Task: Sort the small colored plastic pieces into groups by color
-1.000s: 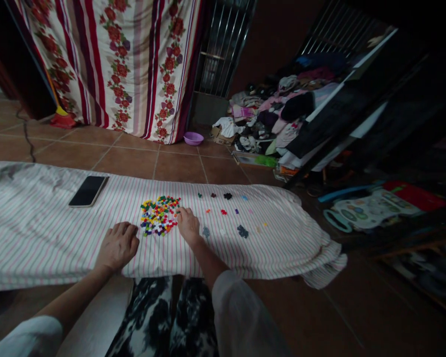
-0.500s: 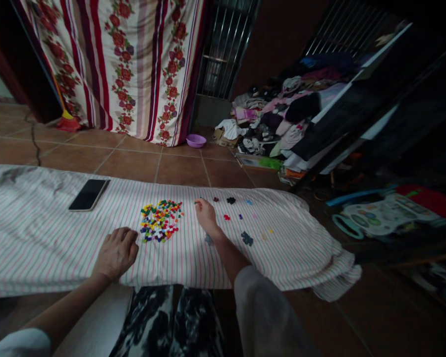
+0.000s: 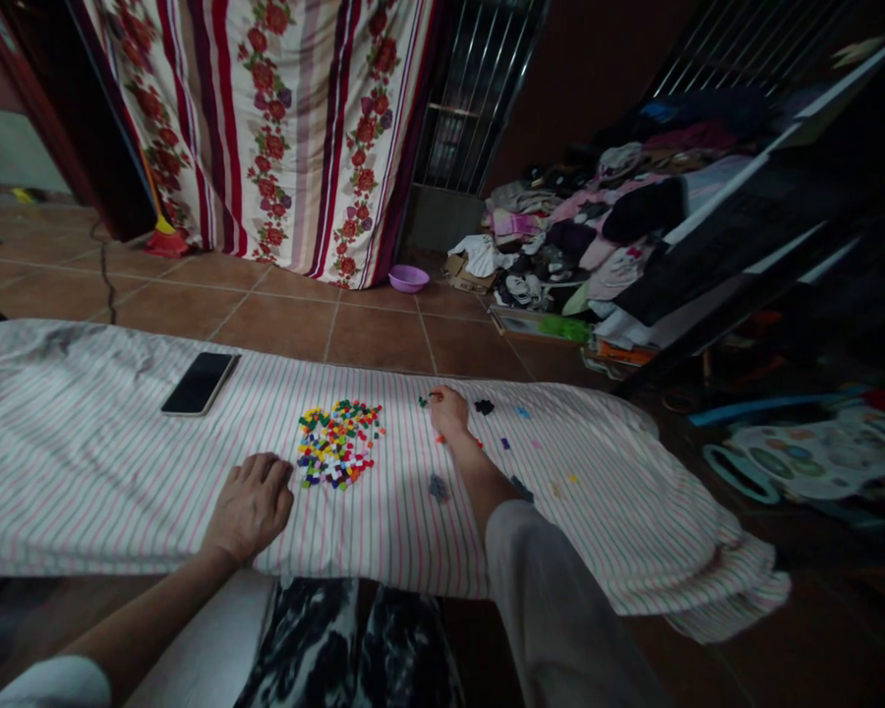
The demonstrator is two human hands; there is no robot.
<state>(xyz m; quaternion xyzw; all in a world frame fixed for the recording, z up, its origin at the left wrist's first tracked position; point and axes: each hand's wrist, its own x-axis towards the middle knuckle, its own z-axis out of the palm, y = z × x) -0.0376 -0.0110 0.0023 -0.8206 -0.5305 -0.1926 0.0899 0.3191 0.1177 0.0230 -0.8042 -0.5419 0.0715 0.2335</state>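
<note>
My right hand [image 3: 451,413] is over the striped cloth, its fingers pinched together at the far side. A tiny dark bit shows at the fingertips, too small to name. Just left of them lie small green pieces [image 3: 423,401]. A heap of small coloured cube-like pieces [image 3: 335,447] sits between my two hands. Beside its near left edge, my left hand [image 3: 255,500] rests palm down with fingers loosely bent and slightly apart, holding nothing I can see. Right of my right hand are black pieces [image 3: 485,406]; nearer me is a grey cluster [image 3: 439,488].
Single blue [image 3: 522,412], purple [image 3: 505,443] and yellow [image 3: 573,478] pieces are spread at the right of the striped cloth [image 3: 118,472]. A phone [image 3: 201,383] lies at the left. Beyond are a purple basin [image 3: 409,279], a curtain and piled clothes [image 3: 560,226].
The view has swung left, so the scene sits further right. My right hand has shifted a little right over the cloth, uncovering the green pieces and an orange one. My left hand stays beside the heap.
</note>
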